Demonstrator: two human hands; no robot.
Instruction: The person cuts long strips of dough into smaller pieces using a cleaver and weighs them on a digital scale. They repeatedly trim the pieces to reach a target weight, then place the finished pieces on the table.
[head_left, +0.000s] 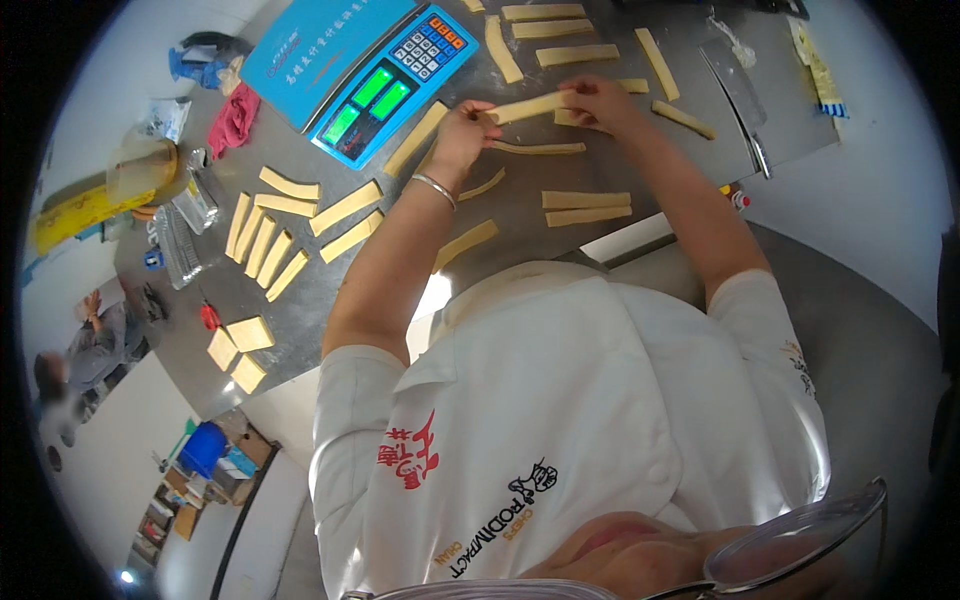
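Note:
A pale yellow dough strip (529, 109) is stretched between my two hands over the steel table. My left hand (463, 133), with a silver bangle at the wrist, pinches its left end. The other end is between the fingers of my right hand (596, 103). Beneath and around them lie more strips: a thin, slightly curved strip (540, 148) just below, and a wide strip (417, 139) left of my left hand. A pair of strips (586, 208) rests close together nearer my body. Further strips (562, 28) lie beyond my hands, some partly hidden by my right hand.
A blue digital scale (375, 82) stands at the upper left, display lit. Several strips (262, 244) and square dough pieces (250, 333) lie leftward, near a pink cloth (233, 120) and foil packs (178, 244). A large knife (739, 112) lies right. Another person (105, 330) is at far left.

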